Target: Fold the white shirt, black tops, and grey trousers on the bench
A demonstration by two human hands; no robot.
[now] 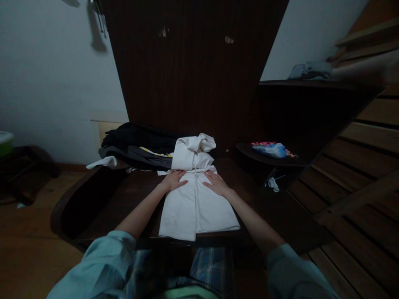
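White trousers (215,209) lie on the dark wooden desk top, their two legs side by side and the hems toward me. Their far part (195,151) is bunched up against the dark upright panel. My left hand (174,180) rests flat on the left leg, fingers pointing away from me. On the right leg my right hand (216,183) lies flat too, its fingers spread. Neither hand grips the cloth. Just left of the bunched part is a pile of dark clothes (140,141), black on top and grey below.
A curved raised edge (59,216) bounds the desk on the left. To the right, a small rounded shelf (249,153) holds a blue-white plastic bag (271,150). Wooden slats (368,207) stand at far right. A dark stool (25,166) is at left.
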